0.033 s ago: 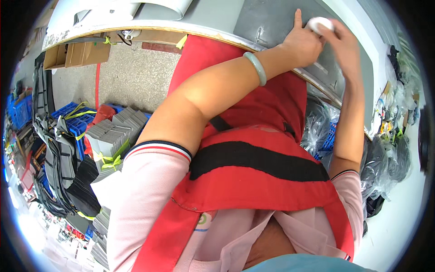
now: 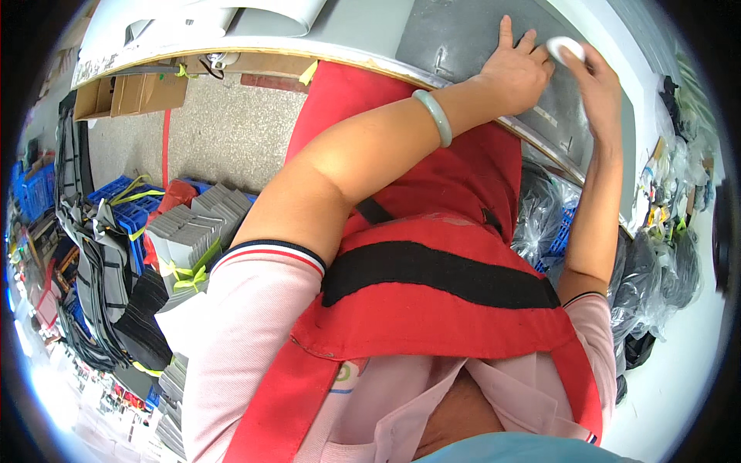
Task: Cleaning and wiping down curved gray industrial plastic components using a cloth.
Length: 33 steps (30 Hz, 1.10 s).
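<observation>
Flat on a dark grey sheet [image 2: 463,38] on the worktable lies my left hand [image 2: 519,73], its fingers stretched and spread. A pale green bangle [image 2: 434,117] circles that wrist. Just right of its fingertips, my right hand [image 2: 598,81] is closed around a small white rounded object [image 2: 567,49] of a kind I cannot make out. The object is held between thumb and fingers, and its underside is hidden. Whether it touches the sheet I cannot tell. A pale mark [image 2: 441,59] and a small light strip [image 2: 545,116] show on the sheet.
The worktable edge [image 2: 355,63] runs just beyond my red apron [image 2: 440,332]. White curled sheets [image 2: 282,17] lie at its far left. Tied stacks of grey pieces [image 2: 185,231], blue crates [image 2: 120,189] and a cardboard box [image 2: 147,94] are at left. Plastic bags [image 2: 652,266] are at right.
My right hand has moved a little to the right with the white object, away from my left hand. More of the left fingers shows now; the left hand has barely moved.
</observation>
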Tool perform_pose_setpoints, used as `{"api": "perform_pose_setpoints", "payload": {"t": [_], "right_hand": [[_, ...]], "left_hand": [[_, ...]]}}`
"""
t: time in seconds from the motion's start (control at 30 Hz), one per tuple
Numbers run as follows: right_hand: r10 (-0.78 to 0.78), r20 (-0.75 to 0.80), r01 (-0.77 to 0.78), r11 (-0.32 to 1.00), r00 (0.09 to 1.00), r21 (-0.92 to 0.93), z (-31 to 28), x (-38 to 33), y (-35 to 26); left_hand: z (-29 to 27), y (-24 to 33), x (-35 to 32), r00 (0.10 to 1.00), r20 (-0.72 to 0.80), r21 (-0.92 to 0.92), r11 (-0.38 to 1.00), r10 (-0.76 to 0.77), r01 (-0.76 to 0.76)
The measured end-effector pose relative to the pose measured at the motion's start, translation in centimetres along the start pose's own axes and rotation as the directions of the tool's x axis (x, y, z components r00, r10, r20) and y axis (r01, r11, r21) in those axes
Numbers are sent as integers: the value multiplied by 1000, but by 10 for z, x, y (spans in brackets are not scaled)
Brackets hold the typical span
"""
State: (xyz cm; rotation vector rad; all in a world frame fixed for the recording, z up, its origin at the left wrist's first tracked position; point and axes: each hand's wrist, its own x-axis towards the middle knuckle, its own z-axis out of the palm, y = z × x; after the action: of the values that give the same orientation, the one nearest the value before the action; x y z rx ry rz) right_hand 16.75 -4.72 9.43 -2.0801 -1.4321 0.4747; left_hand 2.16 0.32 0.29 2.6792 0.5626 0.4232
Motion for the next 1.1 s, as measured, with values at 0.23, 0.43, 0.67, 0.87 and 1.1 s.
{"api": "perform_pose_setpoints", "payload": {"t": [0.23, 0.43, 0.67, 0.87, 1.1], "right_hand": [[335, -230, -314, 941, 914, 124, -37, -4, 122], [447, 68, -407, 728, 892, 552, -42, 4, 132], [395, 35, -258, 528, 918, 809, -38, -5, 115], [446, -59, -170, 457, 893, 873, -8, 8, 117], [378, -22, -186, 505, 925, 843, -14, 1, 118]], "left_hand": [[-15, -2, -16, 985, -170, 78, 997, -5, 19], [-7, -13, -19, 955, -294, 63, 997, -22, 43], [-47, 44, -86, 884, -295, -93, 910, 363, -404], [-92, -33, -96, 997, -9, -136, 988, 72, -73], [-110, -41, -77, 959, 282, -360, 930, 37, 70]]}}
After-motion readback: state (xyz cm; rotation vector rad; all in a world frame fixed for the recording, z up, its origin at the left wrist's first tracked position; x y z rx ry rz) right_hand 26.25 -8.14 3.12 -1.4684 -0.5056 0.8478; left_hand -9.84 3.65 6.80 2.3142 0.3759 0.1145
